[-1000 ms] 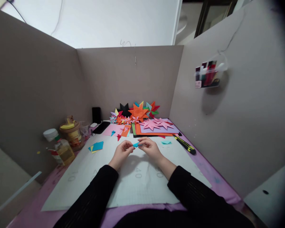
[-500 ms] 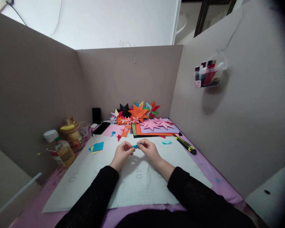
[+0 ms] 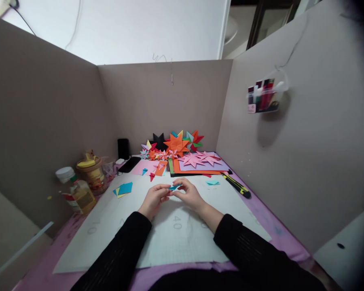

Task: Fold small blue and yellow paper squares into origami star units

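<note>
A small folded piece of blue paper (image 3: 174,187) sits between my two hands, just above the white sheet (image 3: 166,242). My left hand (image 3: 154,199) pinches its left end. On the other side, my right hand (image 3: 190,195) has its fingers curved over the paper's right end, thumb below. Left of my hands lie loose blue and yellow paper squares (image 3: 125,188). A folded turquoise paper piece (image 3: 212,183) rests to the right. Small red (image 3: 152,176) and blue folded bits lie beyond my hands.
Paper stars (image 3: 177,144) in several colours stand at the back wall, with pink stars (image 3: 192,159) on stacked coloured sheets. A yellow-black cutter (image 3: 236,186) lies right. At left are a bottle (image 3: 79,194), a tub (image 3: 91,173) and a phone (image 3: 130,165).
The fingers of my right hand have opened out and shifted around the blue paper, which now shows more of itself at a slant. My left hand has barely moved.
</note>
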